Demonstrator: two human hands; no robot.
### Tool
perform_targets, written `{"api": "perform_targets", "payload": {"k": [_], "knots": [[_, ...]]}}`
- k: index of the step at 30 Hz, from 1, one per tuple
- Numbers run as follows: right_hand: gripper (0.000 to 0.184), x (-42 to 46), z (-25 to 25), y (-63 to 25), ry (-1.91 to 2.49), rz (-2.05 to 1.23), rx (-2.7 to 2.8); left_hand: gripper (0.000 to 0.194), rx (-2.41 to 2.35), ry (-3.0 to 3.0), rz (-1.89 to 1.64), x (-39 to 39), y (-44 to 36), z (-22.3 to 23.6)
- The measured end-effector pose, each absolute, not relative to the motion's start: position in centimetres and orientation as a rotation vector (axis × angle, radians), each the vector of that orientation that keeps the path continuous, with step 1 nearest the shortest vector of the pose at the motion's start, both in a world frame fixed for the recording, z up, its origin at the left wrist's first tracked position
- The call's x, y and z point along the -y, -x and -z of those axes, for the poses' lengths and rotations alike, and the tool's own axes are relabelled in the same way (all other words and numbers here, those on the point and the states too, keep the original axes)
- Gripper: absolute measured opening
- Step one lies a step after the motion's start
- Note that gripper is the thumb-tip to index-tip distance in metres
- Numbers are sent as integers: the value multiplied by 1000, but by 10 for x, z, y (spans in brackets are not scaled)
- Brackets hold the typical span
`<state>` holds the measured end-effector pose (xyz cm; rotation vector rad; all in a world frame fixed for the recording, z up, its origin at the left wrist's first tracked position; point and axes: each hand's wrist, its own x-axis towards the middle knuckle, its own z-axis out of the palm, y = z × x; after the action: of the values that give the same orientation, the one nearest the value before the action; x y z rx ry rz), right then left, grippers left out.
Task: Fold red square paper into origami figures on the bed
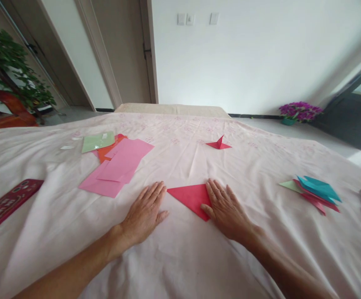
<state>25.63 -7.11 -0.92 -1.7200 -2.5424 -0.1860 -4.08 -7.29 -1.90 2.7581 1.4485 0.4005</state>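
Observation:
A red sheet of paper [191,198], folded into a triangle, lies flat on the pale pink cloth in front of me. My right hand [227,207] rests on its right edge with fingers stretched out and the thumb over the paper, covering part of that side. Just left of the triangle's left tip, my left hand [146,211] lies flat on the cloth, fingers extended and nothing in them. Beyond the triangle stands a small red folded paper figure [219,143] with one point sticking up.
Pink paper sheets [124,162], an orange sheet [107,153] and a green packet [97,141] overlap at the left. A dark red box [8,205] lies at the left edge. Several folded paper pieces [319,191] in blue, red and green sit at the right. Cloth [180,257] wrinkles run throughout.

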Motion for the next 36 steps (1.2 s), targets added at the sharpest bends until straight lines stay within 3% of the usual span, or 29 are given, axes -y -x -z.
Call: {"api": "perform_targets", "payload": {"k": [6, 8, 11, 16, 19, 23, 25, 36], "knots": [[34, 87, -24, -279, 1901, 25, 2229, 45, -1344, -2498, -783, 77, 41, 7], [35, 98, -32, -268, 1781, -7, 2273, 45, -1170, -2513, -865, 80, 26, 1], [39, 113, -40, -244, 1646, -56, 2326, 62, -974, -2602, -806, 79, 1, -8], [25, 120, -38, -223, 1572, -207, 2431, 84, -796, -2685, -549, 62, -17, -19], [26, 117, -30, -218, 1526, -261, 2424, 78, -700, -2707, -427, 52, -15, -24], [42, 107, -22, -212, 1478, -331, 2359, 35, -675, -2750, -487, 51, -4, -22], [55, 96, -21, -211, 1455, -388, 2338, 23, -686, -2784, -551, 52, 5, -17], [63, 41, -25, -245, 1575, -312, 2297, 33, -954, -2385, -898, 18, 43, 5]]}}
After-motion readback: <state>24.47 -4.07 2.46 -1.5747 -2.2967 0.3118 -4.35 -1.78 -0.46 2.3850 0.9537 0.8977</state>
